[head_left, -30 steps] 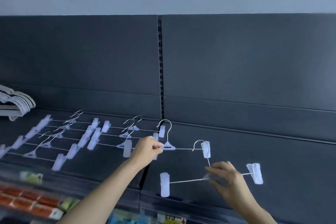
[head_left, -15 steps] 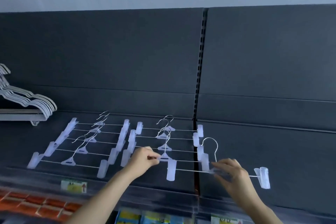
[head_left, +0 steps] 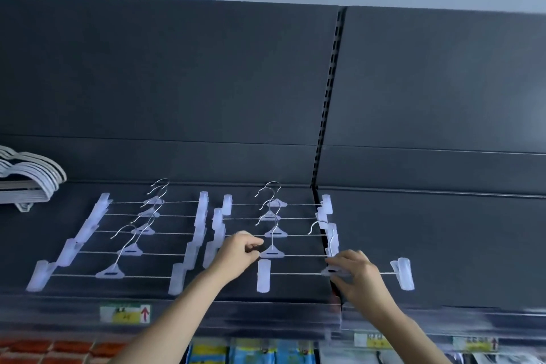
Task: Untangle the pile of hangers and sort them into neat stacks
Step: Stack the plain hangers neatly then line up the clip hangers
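Clear-clip wire hangers lie in two overlapping rows on the dark shelf [head_left: 443, 245]: a left row [head_left: 130, 233] and a middle row [head_left: 273, 216]. My left hand [head_left: 239, 255] pinches the front hanger of the middle row [head_left: 272, 253] by its wire, just left of the plastic centre piece. My right hand [head_left: 353, 270] grips the centre of another clip hanger [head_left: 334, 273] lying nearest the shelf's front edge, offset to the right; its hook rises behind my fingers.
A stack of white plastic hangers [head_left: 28, 180] sits at the far left of the shelf. A slotted upright [head_left: 328, 103] splits the dark back panel. Price labels [head_left: 125, 313] line the shelf edge, with packaged goods below.
The view has swung right-to-left and closer. Both hands carried their hangers leftward; the left one now lies at the front of the middle row, the right one just in front of it.
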`<state>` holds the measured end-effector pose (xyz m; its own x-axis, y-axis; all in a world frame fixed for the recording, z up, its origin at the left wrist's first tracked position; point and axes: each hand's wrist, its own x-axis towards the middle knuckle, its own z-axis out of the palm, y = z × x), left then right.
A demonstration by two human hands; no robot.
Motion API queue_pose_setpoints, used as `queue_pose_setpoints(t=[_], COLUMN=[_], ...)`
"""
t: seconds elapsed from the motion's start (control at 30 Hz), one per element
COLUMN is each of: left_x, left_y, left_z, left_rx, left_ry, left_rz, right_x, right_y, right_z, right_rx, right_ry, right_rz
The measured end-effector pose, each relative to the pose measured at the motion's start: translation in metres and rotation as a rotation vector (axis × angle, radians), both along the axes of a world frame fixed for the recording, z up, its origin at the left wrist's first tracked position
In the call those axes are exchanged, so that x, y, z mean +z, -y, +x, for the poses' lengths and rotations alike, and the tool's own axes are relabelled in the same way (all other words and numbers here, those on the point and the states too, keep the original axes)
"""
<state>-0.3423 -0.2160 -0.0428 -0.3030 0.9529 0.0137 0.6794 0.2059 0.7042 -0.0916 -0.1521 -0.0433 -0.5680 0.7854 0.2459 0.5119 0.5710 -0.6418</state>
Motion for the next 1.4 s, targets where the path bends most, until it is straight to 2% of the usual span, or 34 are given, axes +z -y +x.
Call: queue_pose_setpoints(t=[0.13,0.23,0.37,0.47,0.77,1.17,1.4], left_x=[0.014,0.016,0.002,-0.006,-0.008,-0.014,-0.015], left_y=[0.017,0.038,0.060,0.064,0.059,0.072,0.070], left_z=[-0.009,-0.003,0.002,0.005,-0.002,-0.009,-0.003], left_rx=[0.105,0.105,0.020,-0.003,0.009,0.065,0.114], left_ry=[0.059,0.034,-0.132,-0.259,-0.328,-0.381,-0.449], left_rz=[0.158,0.227,0.132,0.085,0.107,0.084,0.105], right_x=[-0.001,-0.003,-0.007,-0.012,-0.014,-0.013,-0.012], right_y=[0.009,0.019,0.033,0.038,0.035,0.045,0.043], right_z=[-0.016,-0.035,-0.062,-0.071,-0.077,-0.080,-0.070], right_rx=[0.048,0.091,0.130,0.077,0.019,0.077,0.067], right_ry=[0.041,0.084,0.114,0.092,0.108,0.168,0.138], right_rz=[0.054,0.010,-0.013,-0.025,-0.007,-0.030,-0.025])
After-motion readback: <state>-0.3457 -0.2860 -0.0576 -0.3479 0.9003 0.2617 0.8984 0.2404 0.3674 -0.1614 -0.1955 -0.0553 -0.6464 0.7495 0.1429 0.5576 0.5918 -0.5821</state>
